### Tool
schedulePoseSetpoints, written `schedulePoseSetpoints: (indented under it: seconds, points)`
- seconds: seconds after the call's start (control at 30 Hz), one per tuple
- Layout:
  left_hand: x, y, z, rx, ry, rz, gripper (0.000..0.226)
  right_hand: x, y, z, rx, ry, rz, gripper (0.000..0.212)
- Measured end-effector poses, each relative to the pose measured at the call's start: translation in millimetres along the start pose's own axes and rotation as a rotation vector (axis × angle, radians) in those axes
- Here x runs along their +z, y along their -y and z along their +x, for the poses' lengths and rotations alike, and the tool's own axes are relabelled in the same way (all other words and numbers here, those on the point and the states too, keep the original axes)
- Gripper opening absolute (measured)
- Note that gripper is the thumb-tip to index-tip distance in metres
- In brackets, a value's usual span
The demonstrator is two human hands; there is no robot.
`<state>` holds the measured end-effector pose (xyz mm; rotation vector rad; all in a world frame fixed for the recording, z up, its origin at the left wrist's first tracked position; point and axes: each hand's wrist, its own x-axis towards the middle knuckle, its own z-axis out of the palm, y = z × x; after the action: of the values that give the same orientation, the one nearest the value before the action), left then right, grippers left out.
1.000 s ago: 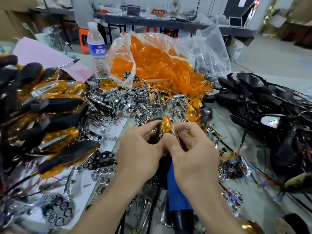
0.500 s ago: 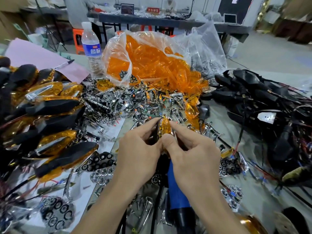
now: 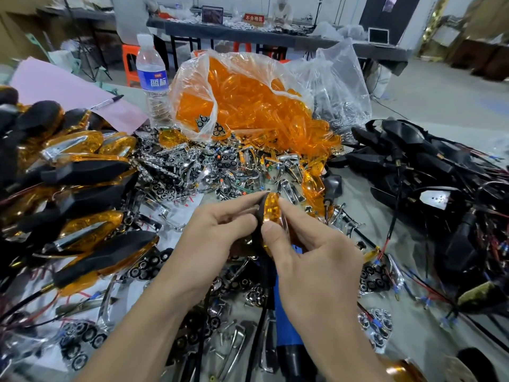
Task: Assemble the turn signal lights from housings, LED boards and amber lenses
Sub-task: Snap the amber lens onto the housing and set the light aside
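Both hands hold one turn signal light point(image 3: 271, 209) upright over the table's middle. Its amber lens faces right and its black housing edge faces left. My left hand point(image 3: 217, 241) pinches the black housing side with fingers and thumb. My right hand point(image 3: 311, 260) pinches the amber lens, thumb low on it and forefinger near its top. Assembled lights point(image 3: 82, 194) with black housings and amber lenses are piled at the left. A clear bag of amber lenses point(image 3: 248, 106) lies at the back. Black housings with wires point(image 3: 429, 177) are heaped at the right.
Chrome reflectors and LED boards point(image 3: 187, 166) are strewn over the table's middle. A water bottle point(image 3: 152, 81) stands behind them beside a pink sheet point(image 3: 63, 86) with a pen. A blue-handled tool point(image 3: 286, 326) lies under my wrists. A second clear bag point(image 3: 338, 86) sits at the back right.
The hands keep hold of the same light. The amber lens sits lower between the fingers and the black housing edge shows more on its left.
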<state>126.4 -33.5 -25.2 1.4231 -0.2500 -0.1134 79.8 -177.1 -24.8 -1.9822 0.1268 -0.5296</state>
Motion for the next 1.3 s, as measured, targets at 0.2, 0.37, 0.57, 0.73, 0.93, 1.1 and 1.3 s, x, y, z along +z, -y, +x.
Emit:
schedulePoseSetpoints:
  seconds: [0.2, 0.37, 0.57, 0.73, 0.93, 1.1, 1.3]
  points:
    - [3, -3, 0, 0.035, -0.066, -0.064, 0.036, 2, 5, -3, -0.053, -0.024, -0.037, 0.054]
    - [6, -7, -3, 0.044, -0.070, -0.080, 0.033, 3, 10, -8, -0.072, -0.010, -0.066, 0.054]
    - [9, -12, -6, 0.008, -0.109, -0.153, 0.028, 4, 11, -8, -0.083, -0.022, -0.075, 0.044]
    - [3, -14, -7, -0.017, -0.068, -0.159, 0.026, 10, 12, -12, -0.168, -0.047, -0.063, 0.047]
    - [3, -10, -4, 0.017, -0.160, -0.117, 0.028, 12, 11, -15, -0.206, 0.207, -0.097, 0.065]
    - [-8, -14, 0, -0.043, -0.246, -0.247, 0.023, 1, 7, 5, 0.108, 0.335, 0.247, 0.069]
    - [-5, -15, 0, -0.068, -0.153, -0.437, 0.027, -5, 13, 10, 0.340, 0.552, 0.702, 0.042]
